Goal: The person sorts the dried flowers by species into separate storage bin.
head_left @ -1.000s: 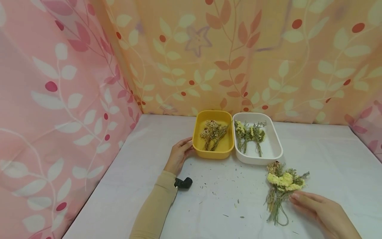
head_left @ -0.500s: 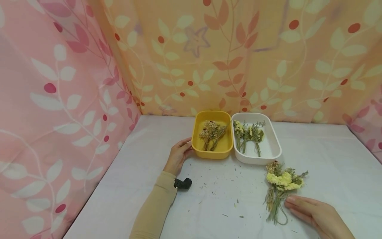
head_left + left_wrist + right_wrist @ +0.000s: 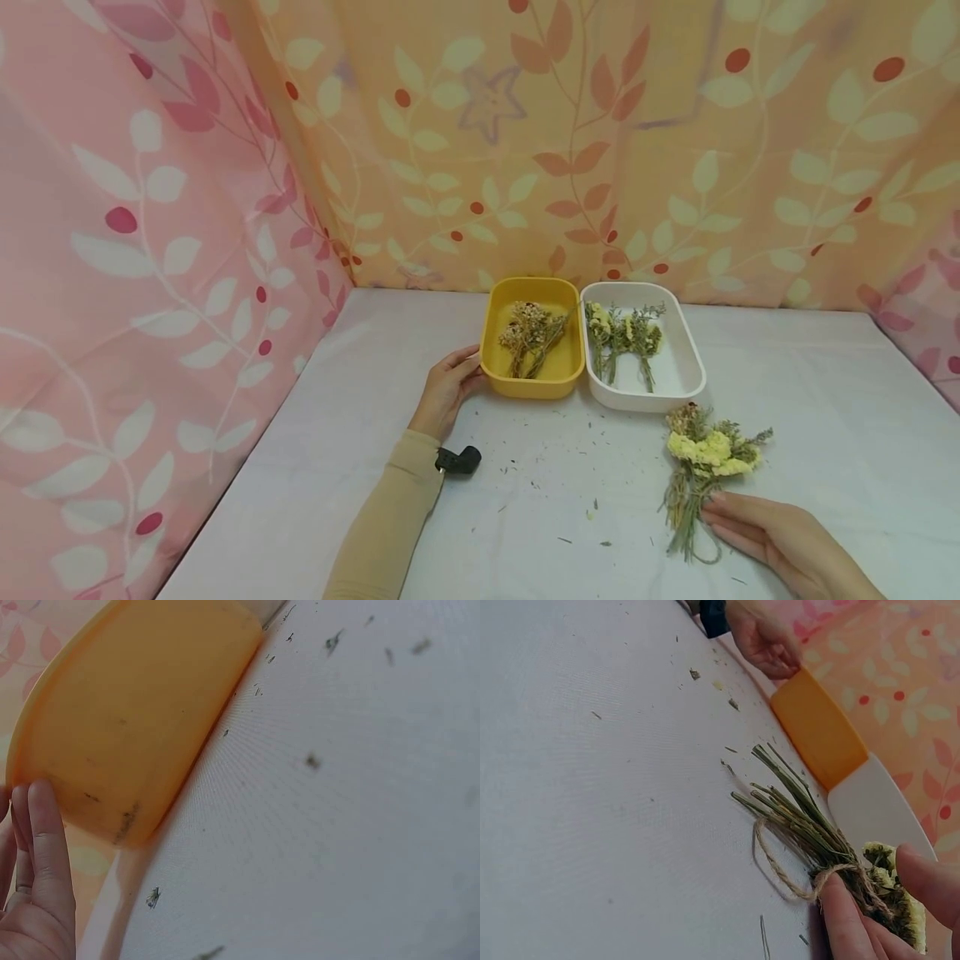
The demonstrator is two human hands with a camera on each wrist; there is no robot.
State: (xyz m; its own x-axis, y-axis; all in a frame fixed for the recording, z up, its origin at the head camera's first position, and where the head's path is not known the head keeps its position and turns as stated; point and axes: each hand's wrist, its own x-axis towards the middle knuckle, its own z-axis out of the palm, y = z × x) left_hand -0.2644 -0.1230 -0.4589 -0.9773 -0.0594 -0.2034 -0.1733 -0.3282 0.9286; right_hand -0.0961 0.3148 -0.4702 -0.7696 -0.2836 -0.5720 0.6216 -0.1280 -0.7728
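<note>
A tied bouquet of dried flowers (image 3: 705,454), pale yellow blooms above green stems, lies on the white cloth in front of the white tray. My right hand (image 3: 776,533) is at its right side, fingertips at the tied stems. In the right wrist view, a finger touches the twine (image 3: 780,866), and the thumb stands apart over the yellow blooms. My left hand (image 3: 447,387) rests its nearly straight fingers against the left side of the yellow tray (image 3: 534,388). The left wrist view shows those fingers (image 3: 49,840) along the tray's outer wall.
Small dried bunches (image 3: 528,329) lie in the yellow tray. The white tray (image 3: 686,358), right beside it, holds several yellow-flowered sprigs (image 3: 622,333). Bits of plant litter (image 3: 596,504) dot the cloth. Patterned fabric (image 3: 450,150) hangs behind and at the sides.
My right hand has slid a little left, its fingertips moving from the bouquet's right edge onto the tied stems. The bouquet and my left hand stay in place.
</note>
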